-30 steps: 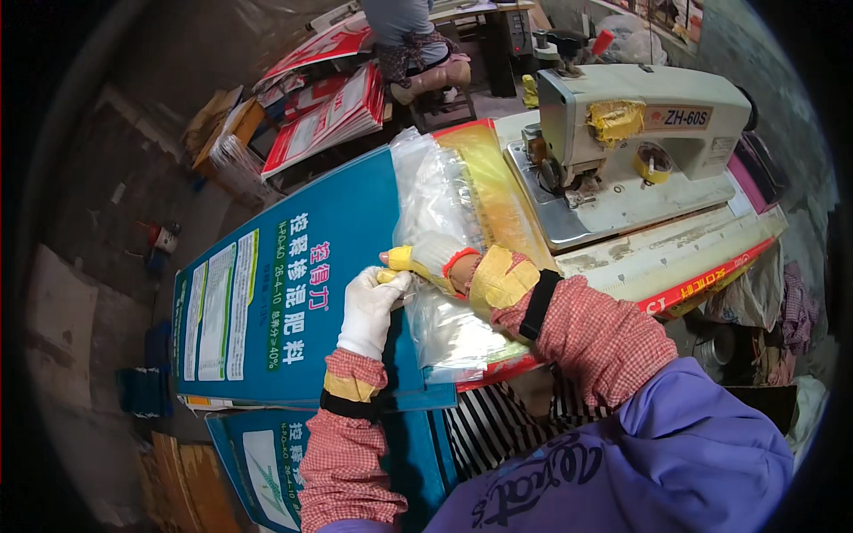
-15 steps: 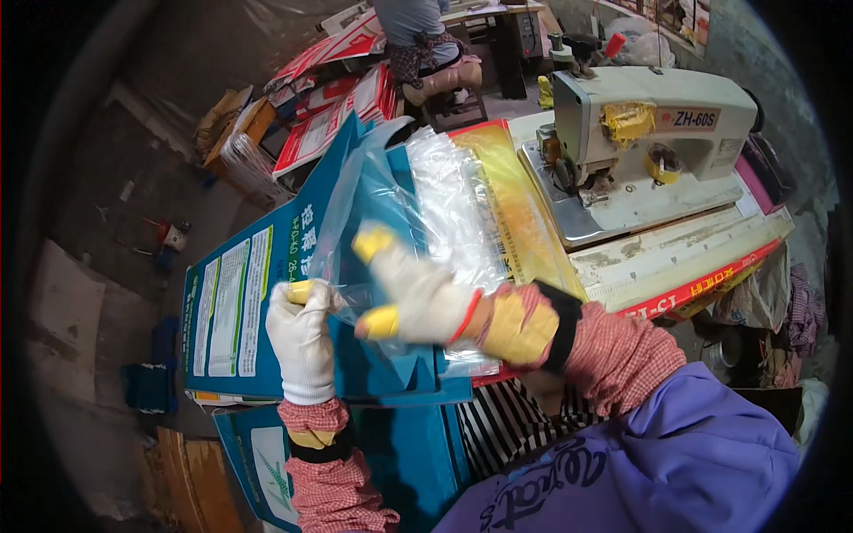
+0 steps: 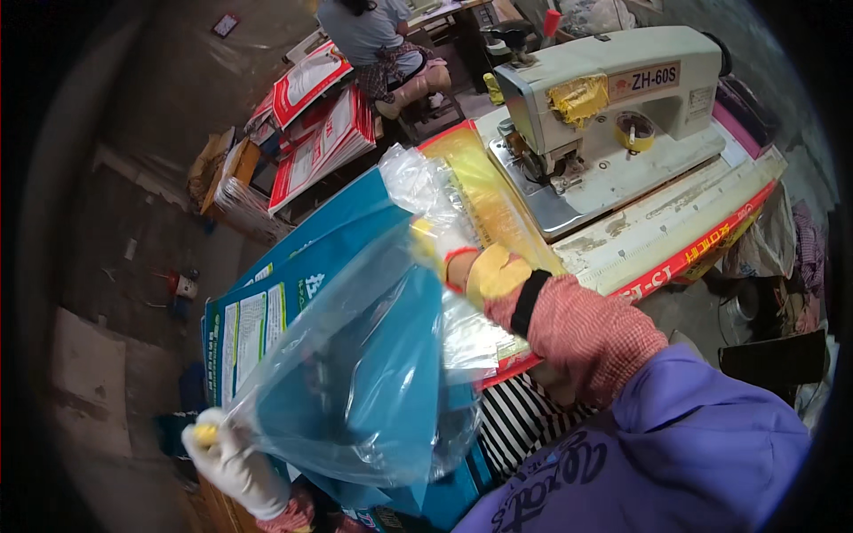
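Observation:
A clear plastic bag [image 3: 346,355] is spread wide between my two gloved hands, over teal printed sacks [image 3: 364,200]. Low on the left, my left hand [image 3: 233,462], in a white glove with yellow fingertips, pinches the bag's edge. My right hand [image 3: 442,249] is at the bag's other side, beside a pile of clear plastic bags [image 3: 475,329]; its fingers are smeared by motion and partly behind film, so their grip does not show. The teal sacks show through the film.
A white sewing machine [image 3: 622,98] stands on its table to the right, with a yellow printed sack [image 3: 498,200] beside it. Red-and-white sacks [image 3: 329,133] are stacked at the far left. Another person [image 3: 369,44] sits at the back. My lap has black-and-white striped cloth [image 3: 524,417].
My left hand has moved down and left, pulling the plastic bag out wide. My right hand has moved up and right. The view has shifted somewhat.

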Tool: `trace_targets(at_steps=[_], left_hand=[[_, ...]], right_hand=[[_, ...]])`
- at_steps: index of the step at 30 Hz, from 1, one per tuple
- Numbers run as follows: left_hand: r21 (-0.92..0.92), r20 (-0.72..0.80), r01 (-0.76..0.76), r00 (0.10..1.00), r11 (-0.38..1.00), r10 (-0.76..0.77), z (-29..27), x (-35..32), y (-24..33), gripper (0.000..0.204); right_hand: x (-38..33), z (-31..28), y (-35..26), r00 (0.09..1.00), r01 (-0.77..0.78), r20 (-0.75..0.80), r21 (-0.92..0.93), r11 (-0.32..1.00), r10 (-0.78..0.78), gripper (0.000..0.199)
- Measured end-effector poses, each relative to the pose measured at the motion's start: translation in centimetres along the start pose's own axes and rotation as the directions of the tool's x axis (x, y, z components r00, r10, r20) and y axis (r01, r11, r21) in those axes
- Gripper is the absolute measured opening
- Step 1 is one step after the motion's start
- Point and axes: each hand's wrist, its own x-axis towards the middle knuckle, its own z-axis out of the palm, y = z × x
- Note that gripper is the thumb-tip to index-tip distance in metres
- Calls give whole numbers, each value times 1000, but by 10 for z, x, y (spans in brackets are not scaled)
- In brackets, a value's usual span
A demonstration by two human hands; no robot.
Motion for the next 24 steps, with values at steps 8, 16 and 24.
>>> trace_targets(at_steps=[8, 16, 24], left_hand=[[353, 765, 89, 546, 932, -342, 51, -86, 14, 10], [224, 947, -275, 289, 935, -142, 120, -31, 12, 17], [246, 930, -960, 273, 136, 245, 237, 54, -38, 17]], right_hand=[[-77, 86, -63, 987, -159, 40, 316, 935, 155, 64], [-83, 115, -32, 934, 204, -114, -608, 767, -339, 74], [-121, 136, -41, 900, 435, 414, -872, 224, -138, 29]])
